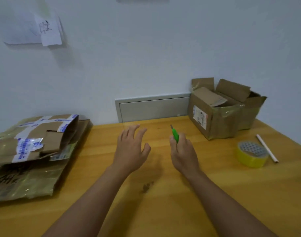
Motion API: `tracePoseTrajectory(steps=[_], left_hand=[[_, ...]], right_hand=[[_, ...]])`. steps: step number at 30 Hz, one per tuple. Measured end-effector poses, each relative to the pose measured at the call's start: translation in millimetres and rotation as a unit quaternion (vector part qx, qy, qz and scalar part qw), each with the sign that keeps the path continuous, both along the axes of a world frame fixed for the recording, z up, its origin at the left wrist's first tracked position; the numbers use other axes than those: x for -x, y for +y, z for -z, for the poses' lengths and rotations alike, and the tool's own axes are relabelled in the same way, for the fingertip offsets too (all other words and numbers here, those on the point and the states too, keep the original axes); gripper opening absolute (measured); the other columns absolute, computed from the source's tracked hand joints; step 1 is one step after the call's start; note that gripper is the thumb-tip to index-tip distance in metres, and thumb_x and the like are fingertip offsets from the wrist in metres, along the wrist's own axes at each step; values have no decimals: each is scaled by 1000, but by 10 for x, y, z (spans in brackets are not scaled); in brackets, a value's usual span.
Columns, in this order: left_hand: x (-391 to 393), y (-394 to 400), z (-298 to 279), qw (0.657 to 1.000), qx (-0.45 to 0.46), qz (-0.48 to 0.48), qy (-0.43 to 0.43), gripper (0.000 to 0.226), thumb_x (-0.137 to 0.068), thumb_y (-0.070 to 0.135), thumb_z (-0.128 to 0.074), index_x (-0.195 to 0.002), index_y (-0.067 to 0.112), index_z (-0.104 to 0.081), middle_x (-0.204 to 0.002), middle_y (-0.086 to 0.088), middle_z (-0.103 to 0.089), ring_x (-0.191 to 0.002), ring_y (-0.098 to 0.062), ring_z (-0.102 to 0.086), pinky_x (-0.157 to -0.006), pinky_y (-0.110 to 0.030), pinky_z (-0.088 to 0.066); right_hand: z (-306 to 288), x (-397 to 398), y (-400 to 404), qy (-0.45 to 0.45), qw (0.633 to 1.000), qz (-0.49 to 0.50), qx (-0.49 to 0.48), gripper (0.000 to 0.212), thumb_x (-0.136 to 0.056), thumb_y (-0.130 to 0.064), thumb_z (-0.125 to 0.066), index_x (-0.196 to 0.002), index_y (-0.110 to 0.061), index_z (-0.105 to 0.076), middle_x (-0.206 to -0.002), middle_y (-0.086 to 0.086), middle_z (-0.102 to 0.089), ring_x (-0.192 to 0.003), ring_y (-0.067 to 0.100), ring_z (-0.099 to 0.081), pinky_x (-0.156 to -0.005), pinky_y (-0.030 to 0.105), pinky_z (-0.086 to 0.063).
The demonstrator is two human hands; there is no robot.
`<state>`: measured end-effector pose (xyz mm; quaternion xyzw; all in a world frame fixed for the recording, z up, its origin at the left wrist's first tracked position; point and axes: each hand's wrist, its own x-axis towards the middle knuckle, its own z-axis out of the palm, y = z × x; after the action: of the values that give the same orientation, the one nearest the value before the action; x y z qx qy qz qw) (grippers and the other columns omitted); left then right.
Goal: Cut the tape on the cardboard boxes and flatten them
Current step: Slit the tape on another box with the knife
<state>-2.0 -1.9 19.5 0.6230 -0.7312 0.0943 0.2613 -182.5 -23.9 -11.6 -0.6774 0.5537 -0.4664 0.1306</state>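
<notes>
My right hand [183, 153] is closed around a green utility knife [175, 134], whose blade points up and away from me. My left hand [131, 147] hovers beside it over the wooden table [163, 202], fingers spread and holding nothing. A stack of flattened cardboard boxes [33, 154] with blue-printed white tape lies at the table's left. An upright cardboard box [214, 113] with raised top flaps and a shipping label stands at the back right, a second box [252, 110] tucked behind it.
A roll of yellow tape [252, 156] lies at the right, with a white stick [267, 147] just behind it. A grey wall panel [153, 108] sits behind the table's far edge. Paper notes [48, 31] hang on the wall at upper left.
</notes>
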Motion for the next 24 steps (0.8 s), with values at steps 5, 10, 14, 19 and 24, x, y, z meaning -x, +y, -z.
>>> tracePoseTrajectory(steps=[5,10,14,19,24], left_hand=[[767,-157,137,998,-36,54,3,53,-91,39,-48,-142,22,-47,-151,-5,-39,-139,-26,-33,-113,-44,-25],[1363,-454,127,994,-47,95,-1,54,-95,34,-54,-146,24,-41,-155,-4,-33,-142,-24,-27,-115,-41,-23],[1774,-861,-63,993,-39,110,-20,60,-95,35,-55,-150,27,-33,-158,-4,-28,-145,-23,-22,-117,-39,-23],[2104,-1377,-312,990,-15,130,-60,72,-93,36,-61,-154,34,-23,-161,-9,-17,-147,-30,-16,-116,-44,-26],[2447,-1724,-367,980,-28,146,-136,79,-90,47,-65,-153,46,-17,-164,-10,4,-149,-39,-4,-119,-52,-19]], right_hand=[[97,720,-156,-20,997,76,8,26,-102,-36,-39,-91,-13,-44,-78,4,-51,-76,28,-52,-61,41,-40],[137,1247,-278,-96,987,126,30,25,-101,-37,-38,-90,-15,-41,-74,7,-50,-68,27,-50,-54,37,-34],[216,1372,-323,-133,983,124,15,26,-101,-40,-36,-92,-17,-42,-78,4,-51,-71,24,-51,-57,35,-34],[275,1360,-354,-178,976,127,17,35,-97,-51,-30,-90,-19,-41,-78,2,-51,-71,24,-53,-58,39,-39],[301,1448,-385,-229,959,170,-1,26,-102,-40,-36,-91,-17,-39,-77,4,-51,-70,28,-52,-58,35,-31]])
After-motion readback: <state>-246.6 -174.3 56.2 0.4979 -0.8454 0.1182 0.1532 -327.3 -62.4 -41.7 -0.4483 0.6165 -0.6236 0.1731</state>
